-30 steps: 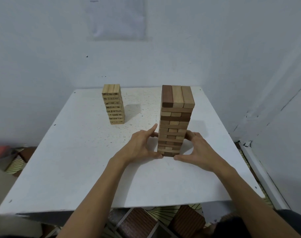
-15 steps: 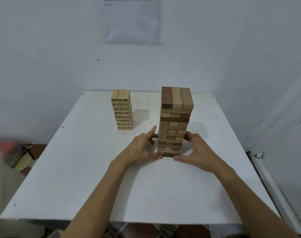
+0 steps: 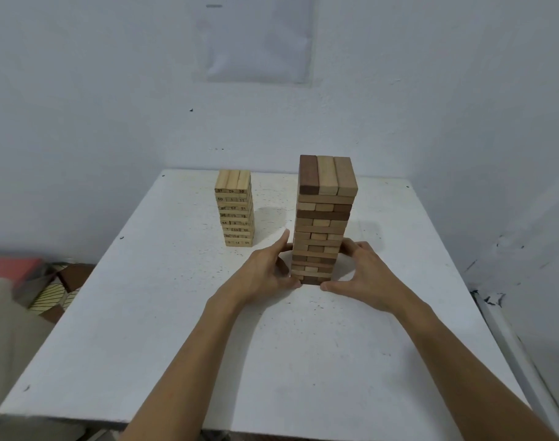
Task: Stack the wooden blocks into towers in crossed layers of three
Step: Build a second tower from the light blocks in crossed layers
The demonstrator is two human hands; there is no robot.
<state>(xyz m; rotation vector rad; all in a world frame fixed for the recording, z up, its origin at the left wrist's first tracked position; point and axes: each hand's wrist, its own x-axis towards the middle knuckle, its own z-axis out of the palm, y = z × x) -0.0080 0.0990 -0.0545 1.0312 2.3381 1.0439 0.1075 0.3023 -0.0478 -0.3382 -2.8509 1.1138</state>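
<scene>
A tall tower of mixed light and dark wooden blocks (image 3: 323, 218) stands on the white table (image 3: 176, 313), right of centre, in crossed layers of three. My left hand (image 3: 265, 272) presses its straight fingers against the tower's lower left side, thumb at the front bottom edge. My right hand (image 3: 364, 275) cups the lower right side, its fingers on the far right corner and its thumb at the front base. A shorter tower of pale numbered blocks (image 3: 235, 209) stands at the back left, apart from both hands.
The table sits in a corner of white walls, with a sheet of paper (image 3: 259, 39) taped above it. Patterned floor tiles and a red object (image 3: 15, 268) show past the table's left edge. A white rail (image 3: 514, 345) runs along the right edge.
The view has tilted up and shifted, so more wall shows. Both hands stay at the base of the tall tower, barely moved.
</scene>
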